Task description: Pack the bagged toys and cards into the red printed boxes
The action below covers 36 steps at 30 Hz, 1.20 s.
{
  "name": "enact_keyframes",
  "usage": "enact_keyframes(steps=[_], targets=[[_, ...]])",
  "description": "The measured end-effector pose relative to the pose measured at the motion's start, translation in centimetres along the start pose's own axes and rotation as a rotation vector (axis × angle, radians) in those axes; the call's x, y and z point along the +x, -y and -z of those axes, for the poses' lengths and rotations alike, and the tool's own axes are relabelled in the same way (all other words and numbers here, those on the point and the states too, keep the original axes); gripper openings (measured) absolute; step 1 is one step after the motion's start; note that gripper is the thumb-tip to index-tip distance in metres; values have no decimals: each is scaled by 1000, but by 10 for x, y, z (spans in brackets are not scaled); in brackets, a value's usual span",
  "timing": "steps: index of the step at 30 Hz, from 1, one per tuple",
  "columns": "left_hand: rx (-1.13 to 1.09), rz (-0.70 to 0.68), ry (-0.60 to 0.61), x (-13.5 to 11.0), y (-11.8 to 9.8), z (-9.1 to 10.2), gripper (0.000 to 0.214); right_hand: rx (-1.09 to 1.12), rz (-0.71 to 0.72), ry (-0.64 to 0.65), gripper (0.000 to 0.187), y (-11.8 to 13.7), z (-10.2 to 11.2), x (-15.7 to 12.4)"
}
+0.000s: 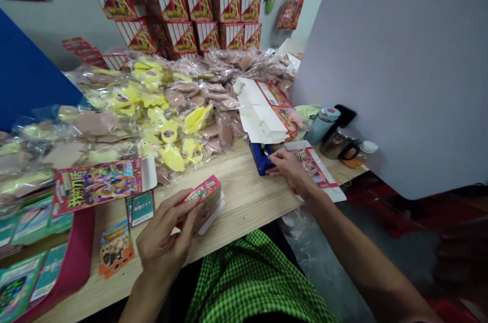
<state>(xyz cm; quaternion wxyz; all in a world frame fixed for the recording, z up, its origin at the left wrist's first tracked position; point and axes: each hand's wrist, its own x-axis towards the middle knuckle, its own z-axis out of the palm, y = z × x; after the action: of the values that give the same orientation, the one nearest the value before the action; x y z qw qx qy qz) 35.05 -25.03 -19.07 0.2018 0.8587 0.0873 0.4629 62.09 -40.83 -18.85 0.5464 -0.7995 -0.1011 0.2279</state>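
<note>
My left hand [165, 239] is closed around a small red printed carton [204, 200], held just above the wooden table [244, 196] near its front edge. My right hand [286, 166] reaches to the right, its fingers bent and resting at the edge of a blue object [260, 157], beside a flat red and white box blank [316, 168]. Whether the right fingers grip anything is not clear.
Heaps of bagged yellow and pink toys [160, 114] cover the back of the table. A stack of flat cartons [267, 112] lies right of them. Bottles and a mug [337, 142] stand far right. Card packs and a red tray [64, 267] lie at left. Boxes [198, 2] are stacked behind.
</note>
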Motion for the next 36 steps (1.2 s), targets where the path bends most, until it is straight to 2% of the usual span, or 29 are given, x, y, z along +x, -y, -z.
enact_keyframes(steps=[4, 10, 12, 15, 17, 20, 23, 26, 27, 29, 33, 36], targets=[[33, -33, 21, 0, -7, 7, 28, 4, 92, -23, 12, -15, -3, -11], [109, -111, 66, 5, -11, 15, 28, -153, 215, -157, 18, -51, -7, -17], [148, -128, 70, 5, -10, 15, 27, -192, 274, -187, 17, -51, -5, -25], [141, -110, 56, 4, -9, 15, 26, -206, 378, -191, 14, -37, -4, -48], [117, -101, 49, 3, -9, 15, 24, -202, 473, -108, 12, -24, -8, -70], [113, -110, 56, 3, -10, 16, 21, -84, 608, 143, 15, -1, -24, -104], [133, -116, 64, 3, -10, 17, 21, 145, 535, 480, 16, 18, -50, -127], [140, -111, 61, 1, -11, 18, 20, 285, 393, 702, 60, 31, -76, -133], [138, -110, 55, 1, -11, 17, 19, 306, 366, 724, 71, 33, -83, -132], [129, -104, 31, 0, -11, 17, 16, 308, 345, 709, 79, 36, -94, -129], [105, -77, -6, -1, -11, 17, 18, 259, 314, 627, 78, 37, -104, -122], [126, -99, 48, 0, -9, 19, 27, 256, 302, 624, 77, 35, -105, -120]])
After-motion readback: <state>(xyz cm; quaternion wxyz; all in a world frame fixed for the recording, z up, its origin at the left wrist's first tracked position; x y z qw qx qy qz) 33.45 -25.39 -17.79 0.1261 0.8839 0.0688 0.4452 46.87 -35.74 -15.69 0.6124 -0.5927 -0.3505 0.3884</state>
